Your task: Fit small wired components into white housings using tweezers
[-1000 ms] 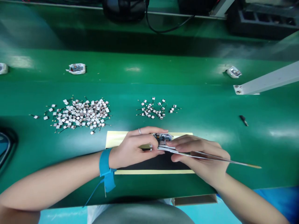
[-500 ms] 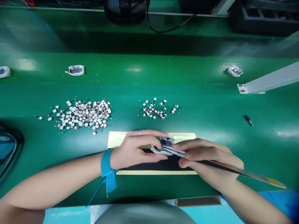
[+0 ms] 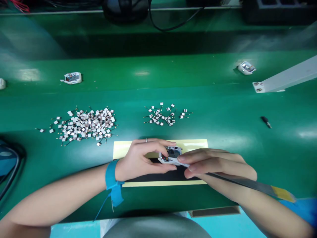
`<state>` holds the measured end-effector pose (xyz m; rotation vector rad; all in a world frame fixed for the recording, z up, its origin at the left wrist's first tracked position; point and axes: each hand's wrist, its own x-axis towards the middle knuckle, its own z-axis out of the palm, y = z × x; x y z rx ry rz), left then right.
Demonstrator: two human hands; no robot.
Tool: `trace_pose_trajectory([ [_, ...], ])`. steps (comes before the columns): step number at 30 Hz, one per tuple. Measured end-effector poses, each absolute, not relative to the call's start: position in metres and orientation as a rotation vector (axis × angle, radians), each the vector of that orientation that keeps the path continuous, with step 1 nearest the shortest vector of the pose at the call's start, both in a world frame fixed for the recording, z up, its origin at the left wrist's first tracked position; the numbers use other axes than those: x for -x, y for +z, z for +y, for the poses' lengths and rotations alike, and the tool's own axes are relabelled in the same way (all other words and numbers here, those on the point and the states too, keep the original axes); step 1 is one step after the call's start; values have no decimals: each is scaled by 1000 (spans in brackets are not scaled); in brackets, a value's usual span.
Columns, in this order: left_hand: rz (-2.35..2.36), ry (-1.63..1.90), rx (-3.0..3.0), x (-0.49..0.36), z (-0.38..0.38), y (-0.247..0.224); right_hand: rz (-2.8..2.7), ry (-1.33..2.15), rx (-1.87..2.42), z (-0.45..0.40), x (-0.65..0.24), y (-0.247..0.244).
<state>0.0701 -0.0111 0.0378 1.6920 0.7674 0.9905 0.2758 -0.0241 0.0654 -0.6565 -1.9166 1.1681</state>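
Note:
My left hand [image 3: 141, 157] is closed around a small white device housing [image 3: 170, 160] that lies open side up, a dark circuit board showing inside it. The index fingertip reaches into the housing at its left side. A pair of metal tweezers [image 3: 244, 181] with a yellow patch at the rear end is pinched in my right hand [image 3: 220, 165]. Their tips reach into the housing, partly hidden by my fingers. Beneath both hands lies a black mat with pale yellow borders [image 3: 123, 145].
Small white square modules with short black leads form a large pile [image 3: 86, 124] at left and a smaller group [image 3: 159, 115] mid-table. Further housings [image 3: 72, 78] stand at the back. A white metal bracket [image 3: 287, 74] juts in at right, near a small black part [image 3: 266, 121].
The tweezers have turned slightly and their prongs now look closer together. My right hand has shifted a little left, nearer the housing. The camera view has moved slightly.

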Motion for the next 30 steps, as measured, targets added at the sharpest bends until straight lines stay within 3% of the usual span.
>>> trace_pose_trajectory([
  [30, 734, 996, -1704, -69, -12, 36, -1902, 1180, 638, -24, -273, 66],
])
